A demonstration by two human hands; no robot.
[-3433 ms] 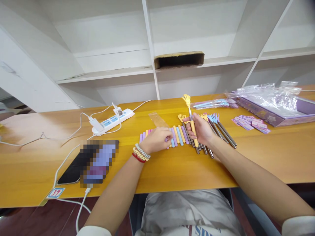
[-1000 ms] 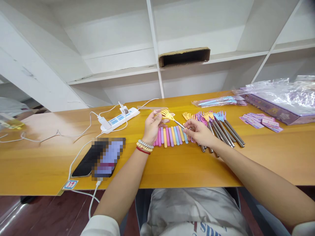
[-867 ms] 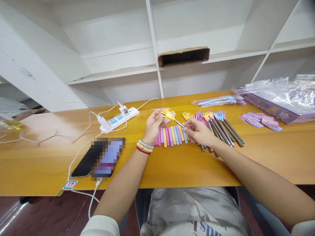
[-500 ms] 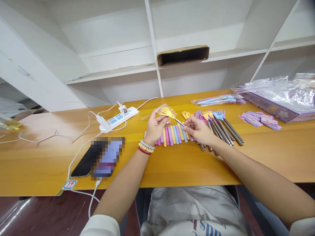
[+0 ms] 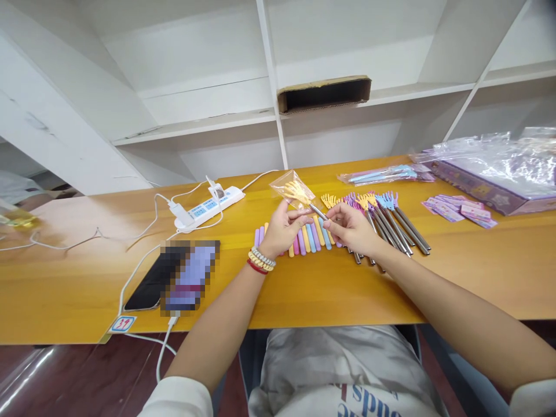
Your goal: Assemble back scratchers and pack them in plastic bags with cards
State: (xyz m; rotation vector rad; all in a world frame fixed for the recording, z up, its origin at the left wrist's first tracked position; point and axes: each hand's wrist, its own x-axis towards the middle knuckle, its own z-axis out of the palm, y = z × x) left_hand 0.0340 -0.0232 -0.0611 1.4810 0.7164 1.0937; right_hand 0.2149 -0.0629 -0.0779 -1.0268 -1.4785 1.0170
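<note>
A back scratcher (image 5: 296, 191) with a yellow hand-shaped head and a metal rod is held up over the table. Its head sits inside a clear plastic bag (image 5: 292, 175). My left hand (image 5: 280, 234) is closed with thumb and fingers pinching the bag near its mouth. My right hand (image 5: 351, 228) grips the rod at its lower end. Beneath the hands lies a row of pastel handles (image 5: 307, 238), partly covered by my left hand. Beyond my right hand, several back scratchers (image 5: 396, 223) with yellow, purple and blue heads lie side by side.
Packed scratchers (image 5: 386, 175) lie at the back. To the right are printed cards (image 5: 460, 209) and a purple box (image 5: 482, 182) under plastic bags. A power strip (image 5: 211, 208) with cables and two phones (image 5: 150, 281) occupy the left. White shelving rises behind.
The bag now stands spread around the yellow head, where before my left hand covered part of it. My left hand has slid down toward the rod, nearer my right hand.
</note>
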